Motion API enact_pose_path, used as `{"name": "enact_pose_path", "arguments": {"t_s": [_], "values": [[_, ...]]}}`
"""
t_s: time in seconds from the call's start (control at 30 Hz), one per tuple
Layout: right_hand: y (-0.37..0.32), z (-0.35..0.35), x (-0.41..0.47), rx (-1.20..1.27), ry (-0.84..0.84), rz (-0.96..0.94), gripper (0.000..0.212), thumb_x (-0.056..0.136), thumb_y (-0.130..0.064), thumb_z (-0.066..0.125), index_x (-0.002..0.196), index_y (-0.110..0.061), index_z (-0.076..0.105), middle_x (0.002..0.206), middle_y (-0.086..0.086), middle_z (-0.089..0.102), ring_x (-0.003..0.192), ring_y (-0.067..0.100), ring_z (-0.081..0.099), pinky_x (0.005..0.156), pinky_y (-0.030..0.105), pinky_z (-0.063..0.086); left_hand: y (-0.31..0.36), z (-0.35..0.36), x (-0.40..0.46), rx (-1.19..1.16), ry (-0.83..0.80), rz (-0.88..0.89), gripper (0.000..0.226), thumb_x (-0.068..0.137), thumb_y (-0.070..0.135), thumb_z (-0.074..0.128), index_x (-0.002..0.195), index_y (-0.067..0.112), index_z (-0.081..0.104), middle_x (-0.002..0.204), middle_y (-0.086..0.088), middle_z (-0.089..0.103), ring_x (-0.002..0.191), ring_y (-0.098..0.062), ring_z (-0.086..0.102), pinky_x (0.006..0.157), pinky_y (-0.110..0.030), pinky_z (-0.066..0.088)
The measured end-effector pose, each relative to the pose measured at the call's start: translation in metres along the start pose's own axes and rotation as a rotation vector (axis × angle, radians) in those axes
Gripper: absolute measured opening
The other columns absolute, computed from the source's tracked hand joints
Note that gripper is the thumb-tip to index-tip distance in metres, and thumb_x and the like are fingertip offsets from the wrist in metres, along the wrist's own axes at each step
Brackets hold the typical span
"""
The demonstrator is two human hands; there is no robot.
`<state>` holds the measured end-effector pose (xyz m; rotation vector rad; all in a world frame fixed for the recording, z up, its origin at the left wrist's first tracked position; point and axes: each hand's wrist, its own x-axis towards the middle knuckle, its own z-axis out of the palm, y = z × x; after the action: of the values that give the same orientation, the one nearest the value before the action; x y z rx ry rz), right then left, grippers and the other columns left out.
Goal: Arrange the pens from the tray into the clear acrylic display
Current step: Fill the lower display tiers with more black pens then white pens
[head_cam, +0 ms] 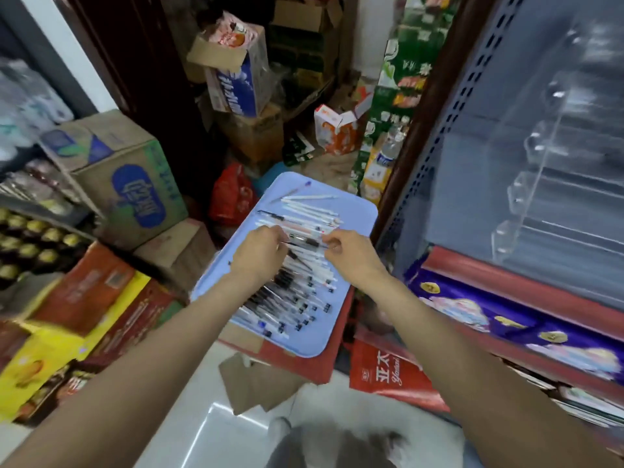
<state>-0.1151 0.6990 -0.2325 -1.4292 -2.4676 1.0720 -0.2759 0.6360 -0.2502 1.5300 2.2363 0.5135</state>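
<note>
A: Stockroom, boxes all round. Blue tray (pixel 351 211) on a red carton (pixel 304 363), pens (pixel 297 298) in rows w/ display (pixel 553 184) on the shelf at right, looks empty.

B: Hands?

A: Left hand (pixel 260 251) & right hand (pixel 351 255), fingers pinched on one dark pen (pixel 305 244) mid-tray. Pick-up step. Next: lift, carry right, slot in.

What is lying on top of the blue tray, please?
Many pens lie in rows on the tray, some dark, some white. The left hand and right hand pinch one dark pen between them. The hands cover some pens.
</note>
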Motion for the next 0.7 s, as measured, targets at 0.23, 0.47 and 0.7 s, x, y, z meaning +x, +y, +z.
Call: {"name": "enact_pose_path", "arguments": {"t_s": [0.23, 0.47, 0.7], "values": [[0.036, 0.039, 0.036, -0.180, 0.008, 0.205, 0.042, 0.097, -0.011, 0.045, 0.138, -0.006, 0.040, 0.137, 0.017, 0.044, 0.125, 0.034, 0.044, 0.101, 0.044, 0.041, -0.039, 0.023, 0.028, 0.203, -0.110, 0.086, 0.039, 0.096, 0.010, 0.044, 0.135, 0.012, 0.046, 0.136, -0.011, 0.047, 0.118, -0.032, 0.048, 0.088, -0.043, 0.046], [0.044, 0.043, 0.056, -0.296, 0.021, 0.246, 0.030, 0.095, -0.002, 0.043, 0.122, -0.007, 0.055, 0.120, 0.017, 0.052, 0.112, 0.033, 0.050, 0.089, 0.047, 0.049, -0.049, 0.022, 0.058, 0.315, -0.134, 0.143, 0.035, 0.091, 0.005, 0.046, 0.124, 0.014, 0.056, 0.124, -0.011, 0.047, 0.113, -0.032, 0.048, 0.082, -0.040, 0.040], [0.048, 0.039, 0.055, -0.154, 0.050, 0.239, 0.022, 0.092, 0.002, 0.048, 0.107, -0.003, 0.063, 0.114, 0.016, 0.060, 0.102, 0.031, 0.058, 0.087, 0.045, 0.051, -0.058, 0.015, 0.076, 0.145, -0.251, 0.251, 0.020, 0.092, 0.014, 0.051, 0.103, 0.009, 0.067, 0.123, -0.007, 0.050, 0.114, -0.022, 0.041, 0.096, -0.039, 0.033]]}}
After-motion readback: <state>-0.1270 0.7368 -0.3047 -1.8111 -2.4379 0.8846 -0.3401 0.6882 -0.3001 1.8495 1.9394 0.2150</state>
